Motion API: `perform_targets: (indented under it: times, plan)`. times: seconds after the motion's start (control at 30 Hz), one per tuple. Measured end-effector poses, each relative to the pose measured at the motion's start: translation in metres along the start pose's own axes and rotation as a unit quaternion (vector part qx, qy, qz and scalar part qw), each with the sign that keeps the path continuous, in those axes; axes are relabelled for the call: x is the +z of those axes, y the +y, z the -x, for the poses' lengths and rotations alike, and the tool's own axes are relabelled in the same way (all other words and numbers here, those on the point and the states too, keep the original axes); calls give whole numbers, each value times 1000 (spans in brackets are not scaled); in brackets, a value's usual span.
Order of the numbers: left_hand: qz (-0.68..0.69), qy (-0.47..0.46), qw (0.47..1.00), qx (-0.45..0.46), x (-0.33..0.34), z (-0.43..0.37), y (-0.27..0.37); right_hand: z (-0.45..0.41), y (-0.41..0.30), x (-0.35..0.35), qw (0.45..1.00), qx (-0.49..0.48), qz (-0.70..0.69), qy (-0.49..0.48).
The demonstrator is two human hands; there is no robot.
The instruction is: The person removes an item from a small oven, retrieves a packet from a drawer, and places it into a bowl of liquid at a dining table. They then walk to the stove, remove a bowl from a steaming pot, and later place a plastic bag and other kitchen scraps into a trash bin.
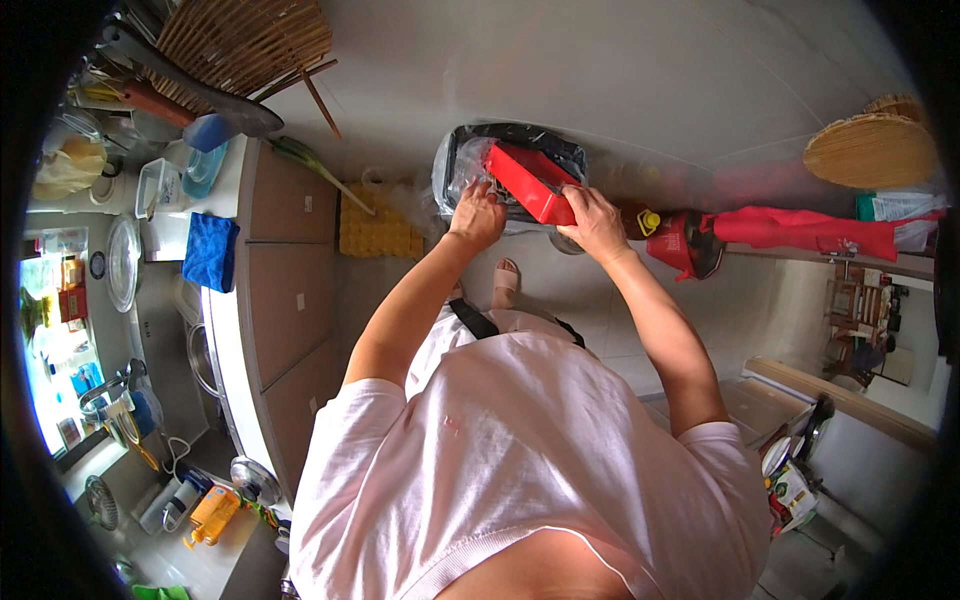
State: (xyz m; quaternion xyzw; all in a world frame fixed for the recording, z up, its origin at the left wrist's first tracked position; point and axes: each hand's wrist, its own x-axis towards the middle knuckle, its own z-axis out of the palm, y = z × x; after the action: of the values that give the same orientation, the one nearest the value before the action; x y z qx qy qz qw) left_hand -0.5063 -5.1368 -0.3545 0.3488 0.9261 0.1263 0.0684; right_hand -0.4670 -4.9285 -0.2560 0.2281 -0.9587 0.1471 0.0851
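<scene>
My right hand (pixel 596 221) grips the near right end of a red open-topped box (pixel 536 187), with the thumb at its wall. The box is held tilted over a trash bin lined with a black bag (pixel 566 136). My left hand (pixel 478 217) is over the bin's left side, beside the box, with its fingers bent downward. Clear plastic film (pixel 471 161) lies against the box's left end, just beyond those fingers. Whether the left fingers hold anything is hidden, and most of the bin's contents are covered by the box.
Left of the bin are a yellow slatted or ribbed object (pixel 379 225) and a green onion (pixel 322 171) leaning from the cabinet. A yellow-capped bottle (pixel 648 222) and a red bag (pixel 679 244) stand right. A counter with a blue cloth (pixel 210 251) runs along the left.
</scene>
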Motion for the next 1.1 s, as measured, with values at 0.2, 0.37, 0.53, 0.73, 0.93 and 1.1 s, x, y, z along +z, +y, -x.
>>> perform_targets:
  times: [0.2,0.37,0.53,0.73,0.93,1.1]
  plan:
    - [7,18,1000,22,-5,2,0,7,-3,-6,999,1,-4,34]
    - [1,42,999,35,-7,4,-2,13,-9,-13,999,22,9,46]
    - [9,58,998,34,-12,7,-1,17,-10,-12,996,69,2,60]
    - [-13,51,998,27,-15,8,-1,17,-7,-8,977,174,-11,126]
    - [18,97,994,46,-14,9,-1,19,-9,-10,975,193,7,113]
    - [12,105,993,58,-20,8,-2,16,-12,-15,991,96,18,94]
